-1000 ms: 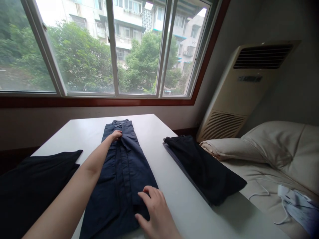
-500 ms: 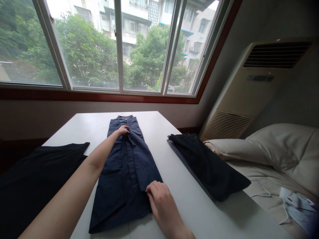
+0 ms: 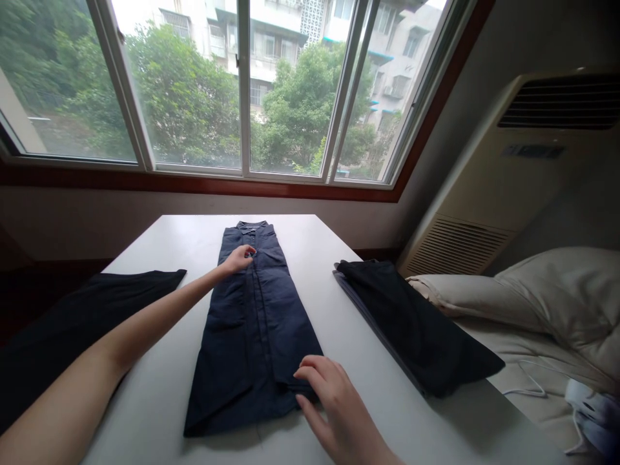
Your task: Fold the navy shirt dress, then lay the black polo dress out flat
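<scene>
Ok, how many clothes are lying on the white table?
3: a navy shirt in the middle, a black garment on the left, and a folded black garment on the right. More may be hidden underneath that folded one.

- You are holding your left arm (image 3: 159, 300) stretched far forward.
- You are curling your left hand (image 3: 238, 259) inward.
- You are spreading your right hand (image 3: 336, 413) low, fingers parted.

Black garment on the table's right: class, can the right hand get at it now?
Probably yes: the right hand is beside the navy shirt, with only white table before the black garment.
</scene>
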Tool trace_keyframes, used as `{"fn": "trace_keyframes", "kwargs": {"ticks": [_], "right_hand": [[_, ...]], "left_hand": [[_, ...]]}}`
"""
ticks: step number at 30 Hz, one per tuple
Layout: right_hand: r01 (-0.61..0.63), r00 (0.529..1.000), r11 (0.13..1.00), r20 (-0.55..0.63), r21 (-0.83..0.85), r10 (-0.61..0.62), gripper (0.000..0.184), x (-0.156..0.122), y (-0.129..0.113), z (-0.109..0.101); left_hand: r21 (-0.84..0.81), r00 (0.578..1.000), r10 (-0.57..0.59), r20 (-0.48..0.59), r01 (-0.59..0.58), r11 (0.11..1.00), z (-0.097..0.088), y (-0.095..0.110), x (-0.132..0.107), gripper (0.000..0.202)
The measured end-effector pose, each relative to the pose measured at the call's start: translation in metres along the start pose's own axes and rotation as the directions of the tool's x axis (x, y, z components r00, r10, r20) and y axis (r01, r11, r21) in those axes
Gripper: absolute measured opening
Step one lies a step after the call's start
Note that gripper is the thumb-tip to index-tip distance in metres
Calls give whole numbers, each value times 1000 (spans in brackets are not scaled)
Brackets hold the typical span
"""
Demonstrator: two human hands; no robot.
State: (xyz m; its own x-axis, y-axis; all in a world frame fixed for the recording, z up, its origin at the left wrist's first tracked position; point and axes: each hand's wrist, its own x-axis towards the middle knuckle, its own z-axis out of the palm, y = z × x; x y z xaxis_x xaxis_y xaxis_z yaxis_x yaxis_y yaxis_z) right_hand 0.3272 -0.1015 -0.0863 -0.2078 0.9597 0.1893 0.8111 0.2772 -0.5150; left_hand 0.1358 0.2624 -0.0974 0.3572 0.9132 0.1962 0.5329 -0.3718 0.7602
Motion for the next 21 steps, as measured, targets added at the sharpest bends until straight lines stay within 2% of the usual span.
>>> {"fn": "trace_keyframes", "kwargs": {"ticks": [1,2,4,5,7,9,10,11,13,15,16,17,19,21], "right_hand": [[3,999,1000,41,-20,-3,34,-1,4,-2],[12,995,999,97,-40,-8,40,-2,8,-5],[42,976,996,218,-75,-25,51,-1,14,-8],[61,964,994,264,-91,-35,55,0,16,-9],[110,950,984,304,-142,-62,59,3,20,-9],[183,949,955,294,-233,-110,65,8,24,-5],[225,948,929,285,-295,-139,66,11,27,-2],[265,946,893,277,-363,-169,66,13,29,2],[331,937,811,272,-482,-220,63,20,31,9],[354,931,758,281,-548,-232,60,24,29,12],[352,931,758,290,-550,-221,60,24,25,11],[339,932,777,303,-530,-200,58,23,21,9],[298,921,869,359,-396,-152,50,13,10,-1],[236,887,956,440,-173,-139,37,-6,1,-15]], "left_hand": [[18,997,60,44,-61,998,-5,6,-24,27],[64,977,174,120,-183,981,-11,15,-53,27],[159,897,340,283,-394,905,-23,37,-119,27],[206,861,357,362,-447,870,-30,50,-154,29],[301,801,294,521,-496,815,-39,74,-221,37],[394,773,217,597,-517,760,-41,90,-272,52],[447,774,181,606,-520,728,-38,94,-289,57],[503,782,144,606,-518,692,-35,95,-300,59],[611,798,64,599,-508,607,-25,93,-307,57],[674,789,-9,614,-519,526,-19,90,-303,50],[676,774,-31,632,-531,511,-20,90,-300,48],[664,762,-40,646,-535,523,-22,92,-299,45],[563,718,-11,696,-536,629,-35,99,-302,40],[351,618,55,784,-515,782,-52,108,-308,34]]}}
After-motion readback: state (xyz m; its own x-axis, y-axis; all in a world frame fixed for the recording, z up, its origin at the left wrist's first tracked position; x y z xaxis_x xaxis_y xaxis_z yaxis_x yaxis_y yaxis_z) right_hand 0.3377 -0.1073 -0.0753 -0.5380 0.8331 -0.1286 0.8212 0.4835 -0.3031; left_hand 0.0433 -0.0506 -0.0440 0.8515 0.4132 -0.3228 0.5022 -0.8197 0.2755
